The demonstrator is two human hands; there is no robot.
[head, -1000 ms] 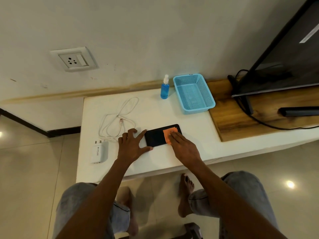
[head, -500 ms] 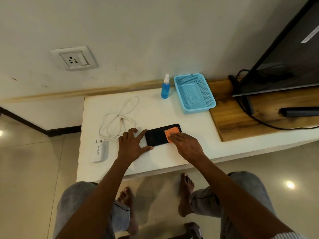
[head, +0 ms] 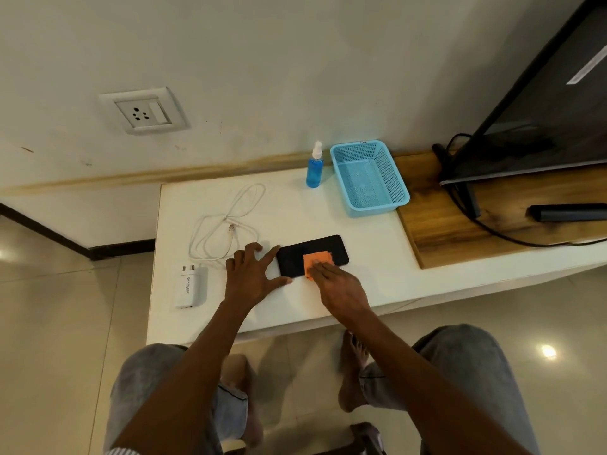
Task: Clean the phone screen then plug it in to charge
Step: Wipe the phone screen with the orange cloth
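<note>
A black phone (head: 295, 257) lies flat, screen up, on the white table (head: 371, 257). My right hand (head: 341, 287) presses a small orange cloth (head: 315, 259) onto the middle of the screen with straight fingers. My left hand (head: 253, 274) lies spread on the table at the phone's left end, its forefinger and thumb bracing that edge. A white charging cable (head: 226, 221) lies coiled to the left, and a white plug adapter (head: 189, 287) lies near the table's left front.
A blue spray bottle (head: 314, 169) and a blue mesh basket (head: 369, 178) stand at the back of the table. A wall socket (head: 144, 111) sits above left. A TV (head: 532, 103), black cables and a dark bar rest on the wooden board (head: 460, 224) to the right.
My right hand has slid the orange cloth leftward from the phone's right end to the middle of the screen. My left hand has stayed in place.
</note>
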